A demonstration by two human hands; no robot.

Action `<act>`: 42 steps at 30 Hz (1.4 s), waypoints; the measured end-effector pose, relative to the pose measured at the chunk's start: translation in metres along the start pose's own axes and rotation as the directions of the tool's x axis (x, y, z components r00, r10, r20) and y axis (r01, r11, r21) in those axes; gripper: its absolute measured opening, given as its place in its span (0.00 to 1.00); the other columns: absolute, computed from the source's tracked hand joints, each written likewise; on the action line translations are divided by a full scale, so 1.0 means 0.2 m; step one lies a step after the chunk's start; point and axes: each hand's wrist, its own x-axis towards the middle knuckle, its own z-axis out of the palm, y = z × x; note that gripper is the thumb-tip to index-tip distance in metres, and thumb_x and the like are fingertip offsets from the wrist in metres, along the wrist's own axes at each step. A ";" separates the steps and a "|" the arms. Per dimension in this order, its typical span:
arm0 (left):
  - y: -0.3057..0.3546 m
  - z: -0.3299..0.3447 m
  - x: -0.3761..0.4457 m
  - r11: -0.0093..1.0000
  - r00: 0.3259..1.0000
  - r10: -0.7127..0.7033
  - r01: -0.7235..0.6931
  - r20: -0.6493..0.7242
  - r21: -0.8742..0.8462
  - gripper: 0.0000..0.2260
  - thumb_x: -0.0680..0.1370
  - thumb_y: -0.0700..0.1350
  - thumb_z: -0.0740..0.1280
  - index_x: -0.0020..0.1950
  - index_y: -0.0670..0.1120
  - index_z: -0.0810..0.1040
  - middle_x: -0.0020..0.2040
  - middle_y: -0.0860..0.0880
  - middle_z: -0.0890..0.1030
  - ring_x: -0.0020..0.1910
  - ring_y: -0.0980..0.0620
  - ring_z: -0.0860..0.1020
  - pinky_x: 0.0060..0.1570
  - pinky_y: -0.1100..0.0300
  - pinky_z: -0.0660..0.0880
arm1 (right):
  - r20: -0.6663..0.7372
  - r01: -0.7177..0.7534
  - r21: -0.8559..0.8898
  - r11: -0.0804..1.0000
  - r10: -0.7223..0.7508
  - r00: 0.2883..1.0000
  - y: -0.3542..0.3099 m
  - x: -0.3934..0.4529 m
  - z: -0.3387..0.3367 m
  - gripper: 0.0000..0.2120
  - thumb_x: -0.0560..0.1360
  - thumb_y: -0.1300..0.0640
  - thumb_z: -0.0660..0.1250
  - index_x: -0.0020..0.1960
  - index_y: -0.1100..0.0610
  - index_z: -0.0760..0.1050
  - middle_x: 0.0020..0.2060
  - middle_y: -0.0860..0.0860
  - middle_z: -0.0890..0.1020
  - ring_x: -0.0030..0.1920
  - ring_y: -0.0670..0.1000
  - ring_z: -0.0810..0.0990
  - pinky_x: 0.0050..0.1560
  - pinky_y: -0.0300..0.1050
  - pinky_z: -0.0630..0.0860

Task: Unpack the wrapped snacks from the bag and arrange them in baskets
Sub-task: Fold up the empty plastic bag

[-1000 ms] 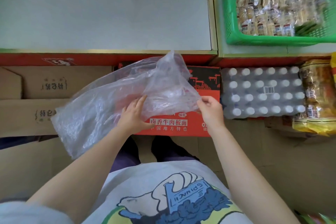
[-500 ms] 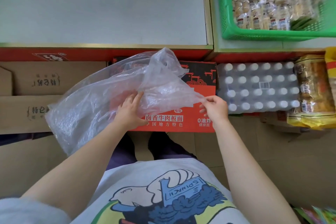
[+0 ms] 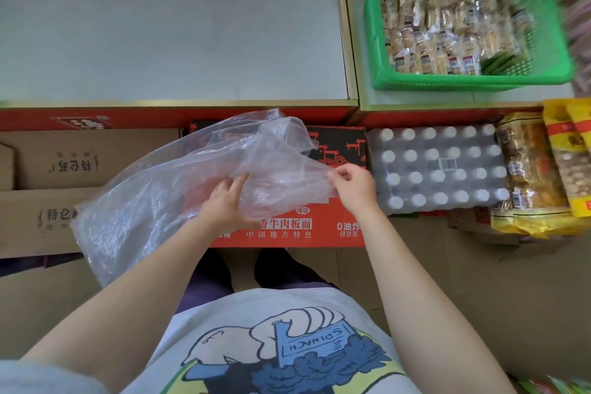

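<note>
We are holding the clear plastic bag [image 3: 179,198] with both hands above the floor boxes. Our left hand [image 3: 227,201] is lying against the bag's middle with fingers spread and the thumb tucked under a fold, gripping the film. Our right hand [image 3: 355,184] is pinching the bag's edge between thumb and fingertips at about 3 o'clock from the left hand. The bag is hanging slack and crumpled, trailing toward 8 o'clock, and it looks empty. Beneath it, a red noodle carton [image 3: 287,227] is sitting on the floor at 12 o'clock from our shoes. At 3 o'clock from the carton, a shrink-wrapped pack of bottles [image 3: 438,169] is lying just beside it, and yellow snack bags [image 3: 543,169] are resting further right. At 9 o'clock, brown cardboard boxes [image 3: 48,189] are lining the floor. Up at 1 o'clock, the green basket [image 3: 543,73] is standing on the shelf [image 3: 172,41], and the wrapped snacks [image 3: 447,29] are lying inside it in rows, filling most of its floor.
</note>
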 end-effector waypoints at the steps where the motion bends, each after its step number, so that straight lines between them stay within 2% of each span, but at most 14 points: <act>1: 0.00 0.00 0.00 1.000 1.000 -0.001 0.001 0.003 -0.005 0.56 0.65 0.63 0.79 0.81 0.61 0.45 0.80 0.42 0.55 0.78 0.40 0.58 0.72 0.41 0.67 | -0.089 -0.028 0.024 0.999 0.030 0.996 0.00 0.01 -0.01 0.08 0.82 0.54 0.63 0.47 0.56 0.78 0.41 0.50 0.82 0.49 0.56 0.82 0.46 0.48 0.77; 4: -0.01 -0.01 0.00 1.000 1.000 0.005 -0.005 0.011 -0.017 0.55 0.65 0.63 0.79 0.81 0.61 0.45 0.81 0.42 0.53 0.79 0.40 0.57 0.73 0.42 0.65 | -0.243 -0.036 0.133 0.990 0.067 0.968 -0.05 0.03 -0.03 0.16 0.83 0.48 0.58 0.47 0.57 0.78 0.43 0.51 0.82 0.48 0.55 0.81 0.43 0.46 0.73; 9: 0.01 -0.02 0.00 1.000 1.000 -0.002 0.002 0.004 -0.030 0.56 0.65 0.64 0.79 0.80 0.62 0.45 0.80 0.42 0.57 0.78 0.41 0.60 0.72 0.43 0.67 | 0.086 0.135 0.088 0.987 -0.142 0.986 -0.27 0.03 0.17 0.35 0.68 0.34 0.75 0.67 0.51 0.69 0.58 0.46 0.77 0.57 0.47 0.76 0.55 0.44 0.74; 11: 0.02 -0.04 0.00 0.999 1.000 -0.017 0.017 0.010 -0.037 0.55 0.65 0.65 0.78 0.80 0.62 0.45 0.80 0.42 0.57 0.77 0.41 0.61 0.72 0.44 0.68 | 0.026 0.215 -0.003 0.977 -0.215 0.976 -0.32 0.07 0.24 0.24 0.71 0.42 0.75 0.61 0.49 0.72 0.55 0.45 0.78 0.54 0.48 0.76 0.57 0.48 0.72; 13: 0.01 -0.05 -0.01 0.998 0.999 -0.028 0.029 0.023 -0.055 0.55 0.64 0.66 0.78 0.80 0.64 0.44 0.80 0.42 0.58 0.77 0.40 0.62 0.71 0.43 0.68 | -0.097 0.203 0.039 0.978 -0.198 0.975 -0.34 0.13 0.20 0.05 0.77 0.51 0.70 0.47 0.52 0.76 0.43 0.45 0.80 0.45 0.48 0.77 0.49 0.43 0.73; 15: 0.00 -0.06 0.00 0.996 0.999 -0.031 0.033 0.025 -0.088 0.55 0.64 0.67 0.77 0.80 0.64 0.44 0.80 0.43 0.59 0.77 0.41 0.62 0.71 0.41 0.68 | -0.221 0.115 0.150 0.982 -0.080 0.972 -0.32 0.17 0.11 0.08 0.80 0.53 0.66 0.44 0.56 0.78 0.39 0.48 0.81 0.42 0.49 0.77 0.44 0.43 0.73; 19: 0.00 -0.10 0.02 0.984 0.999 -0.028 0.035 0.038 -0.172 0.53 0.66 0.67 0.76 0.80 0.62 0.44 0.79 0.46 0.62 0.74 0.43 0.67 0.69 0.43 0.71 | -0.414 0.038 0.216 0.976 0.056 0.909 -0.31 0.20 -0.02 0.12 0.82 0.50 0.62 0.49 0.59 0.76 0.43 0.51 0.81 0.46 0.52 0.79 0.52 0.51 0.77; 22: 0.04 -0.19 0.01 0.969 1.000 0.021 -0.024 -0.017 -0.244 0.44 0.70 0.63 0.75 0.80 0.56 0.56 0.73 0.47 0.71 0.68 0.46 0.74 0.63 0.50 0.76 | -0.284 0.231 0.181 0.956 -0.174 0.943 -0.46 0.18 0.00 0.19 0.76 0.42 0.71 0.55 0.55 0.73 0.50 0.50 0.79 0.48 0.47 0.77 0.52 0.46 0.77; 24: 0.06 -0.27 0.01 0.963 0.970 0.069 -0.125 -0.234 -0.237 0.31 0.74 0.58 0.74 0.73 0.52 0.69 0.65 0.49 0.77 0.62 0.49 0.76 0.58 0.54 0.77 | -0.067 0.276 0.138 0.951 -0.269 0.961 -0.57 0.20 0.08 0.33 0.70 0.40 0.76 0.66 0.54 0.68 0.63 0.51 0.75 0.59 0.48 0.74 0.56 0.39 0.74; 28: 0.01 -0.44 0.09 0.980 0.803 0.063 -0.161 -0.593 -0.114 0.27 0.74 0.54 0.74 0.69 0.47 0.74 0.68 0.45 0.71 0.68 0.45 0.69 0.66 0.48 0.69 | 0.167 0.210 -0.139 0.968 -0.186 0.968 -0.62 0.30 0.30 0.43 0.67 0.42 0.79 0.72 0.58 0.63 0.69 0.55 0.71 0.68 0.55 0.72 0.66 0.52 0.72; 30: -0.05 -0.50 0.15 0.997 0.837 0.058 -0.075 -0.544 -0.009 0.36 0.71 0.60 0.75 0.75 0.48 0.68 0.74 0.44 0.66 0.74 0.44 0.64 0.72 0.46 0.63 | 0.182 0.092 -0.161 0.983 -0.062 0.981 -0.57 0.33 0.36 0.40 0.70 0.44 0.78 0.71 0.59 0.62 0.68 0.56 0.72 0.66 0.58 0.73 0.61 0.51 0.74; 33: -0.12 -0.49 0.22 0.994 0.965 0.026 0.003 -0.262 0.111 0.48 0.67 0.67 0.75 0.79 0.51 0.59 0.76 0.45 0.65 0.76 0.44 0.62 0.73 0.44 0.57 | 0.265 0.008 -0.157 0.988 0.034 0.964 -0.46 0.33 0.38 0.46 0.71 0.47 0.78 0.78 0.57 0.55 0.73 0.57 0.69 0.70 0.60 0.71 0.62 0.50 0.71; 37: -0.18 -0.38 0.22 0.966 0.993 0.006 0.026 -0.122 0.258 0.46 0.67 0.66 0.75 0.78 0.50 0.60 0.70 0.45 0.70 0.70 0.43 0.68 0.71 0.43 0.59 | 0.358 0.030 -0.249 0.968 0.063 0.932 -0.32 0.28 0.36 0.58 0.67 0.45 0.81 0.82 0.49 0.44 0.78 0.54 0.63 0.73 0.61 0.68 0.68 0.53 0.68; 42: -0.23 -0.30 0.19 0.932 0.999 -0.053 0.051 -0.002 0.360 0.29 0.70 0.64 0.74 0.61 0.49 0.71 0.55 0.50 0.80 0.56 0.45 0.77 0.59 0.50 0.64 | 0.393 0.096 -0.476 0.874 0.115 0.912 -0.19 0.20 0.32 0.29 0.69 0.46 0.79 0.65 0.56 0.74 0.60 0.55 0.80 0.62 0.58 0.78 0.57 0.50 0.74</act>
